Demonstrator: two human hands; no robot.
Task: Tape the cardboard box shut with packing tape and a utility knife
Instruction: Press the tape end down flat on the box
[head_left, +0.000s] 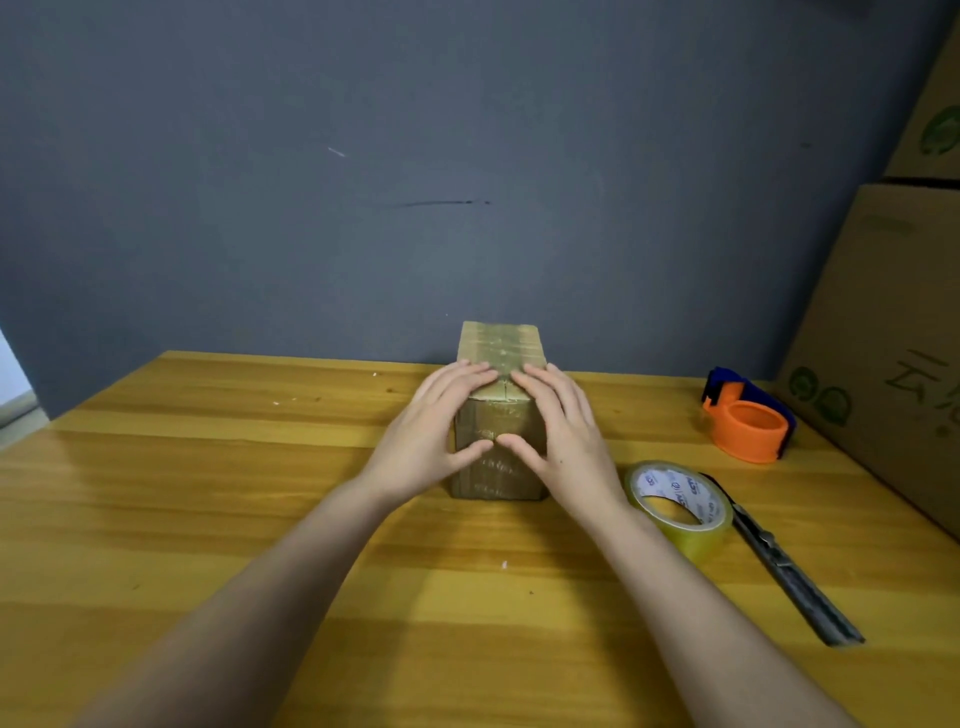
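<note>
A small cardboard box (500, 347), glossy with tape, stands on the wooden table (208, 493) near the grey wall. My left hand (434, 431) lies flat over its front left corner, fingers straight on the top edge and thumb on the front face. My right hand (563, 436) mirrors it on the front right corner, and the two thumbs nearly meet. A roll of clear packing tape (680, 506) lies flat just right of my right wrist. The dark utility knife (789, 566) lies on the table beside the roll, running toward the near right.
An orange and blue tape dispenser (748, 421) sits at the back right of the table. Large cardboard cartons (883, 338) are stacked along the right edge. The grey wall (363, 182) runs close behind the box.
</note>
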